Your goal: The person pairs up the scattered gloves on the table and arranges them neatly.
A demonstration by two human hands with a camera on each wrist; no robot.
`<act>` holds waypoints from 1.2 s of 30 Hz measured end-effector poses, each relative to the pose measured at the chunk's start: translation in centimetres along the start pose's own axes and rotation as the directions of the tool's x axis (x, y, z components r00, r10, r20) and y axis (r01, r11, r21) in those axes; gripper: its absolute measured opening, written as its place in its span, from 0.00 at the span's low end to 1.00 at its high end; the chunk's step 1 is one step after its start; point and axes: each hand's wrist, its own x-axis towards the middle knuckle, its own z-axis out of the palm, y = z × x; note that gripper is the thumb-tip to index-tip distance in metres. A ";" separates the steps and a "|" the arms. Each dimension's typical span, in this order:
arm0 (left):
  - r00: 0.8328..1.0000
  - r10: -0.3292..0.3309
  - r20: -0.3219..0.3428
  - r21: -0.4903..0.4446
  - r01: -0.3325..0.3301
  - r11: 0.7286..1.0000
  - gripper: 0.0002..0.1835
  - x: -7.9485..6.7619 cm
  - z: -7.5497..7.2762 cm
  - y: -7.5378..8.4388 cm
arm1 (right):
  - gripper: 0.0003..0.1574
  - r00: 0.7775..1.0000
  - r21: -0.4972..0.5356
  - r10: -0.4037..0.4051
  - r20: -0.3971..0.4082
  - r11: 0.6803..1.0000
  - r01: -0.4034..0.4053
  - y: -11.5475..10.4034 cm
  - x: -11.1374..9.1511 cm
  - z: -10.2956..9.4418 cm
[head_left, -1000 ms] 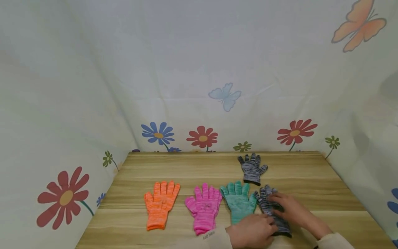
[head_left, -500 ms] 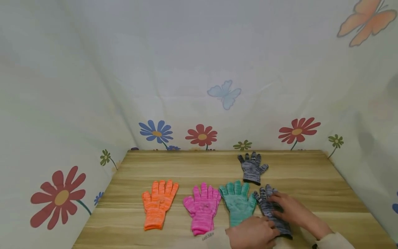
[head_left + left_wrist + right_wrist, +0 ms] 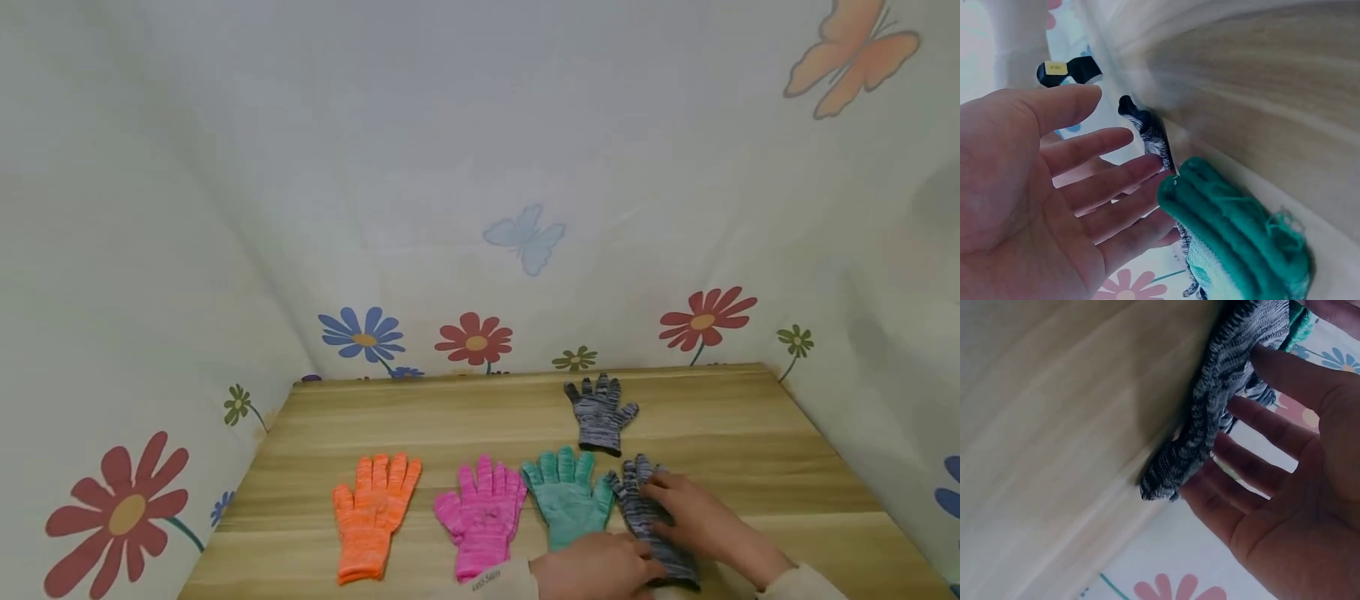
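A dark grey-and-black knitted glove [image 3: 636, 504] lies on the wooden table at the front right, fingers pointing away. My right hand [image 3: 697, 517] rests on its right side; in the right wrist view, extended fingers touch the glove's marled knit [image 3: 1210, 394]. My left hand [image 3: 592, 567] reaches across the lower part of a teal glove [image 3: 566, 500], hiding its cuff, with fingertips at the dark glove's cuff end. In the left wrist view this hand [image 3: 1035, 181] has its fingers extended, beside the teal layered cuffs [image 3: 1229, 231].
Pink gloves [image 3: 483, 517] and an orange glove [image 3: 375, 517] lie in a row to the left. Another grey-and-black glove [image 3: 600, 417] lies farther back, near the table's far edge. A white curtain [image 3: 420, 167] with printed flowers and butterflies surrounds the table [image 3: 450, 408].
The head view has tilted slightly, so the gloves appear a little lower and farther left. Both hands stay at the dark glove with little visible movement.
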 end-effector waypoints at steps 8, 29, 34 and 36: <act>0.999 0.041 -0.005 0.022 -0.041 0.999 0.22 1.2 -0.1 1.8 | 0.25 0.999 0.063 0.034 0.027 0.997 -0.036 1.5 -1.7 -0.6; 0.999 -0.017 -0.034 0.046 0.019 0.999 0.20 1.1 0.3 1.8 | 0.26 0.995 0.027 0.102 0.002 0.994 -0.102 0.1 -1.0 0.2; 0.999 -0.039 -0.035 0.086 0.042 0.995 0.21 0.8 0.2 1.5 | 0.27 0.997 0.001 0.066 -0.026 0.998 -0.066 -0.1 -0.5 0.2; 0.998 -0.043 -0.040 0.110 0.047 0.993 0.21 0.5 0.2 1.3 | 0.27 0.998 -0.004 0.060 -0.032 0.998 -0.060 -0.2 -0.1 0.1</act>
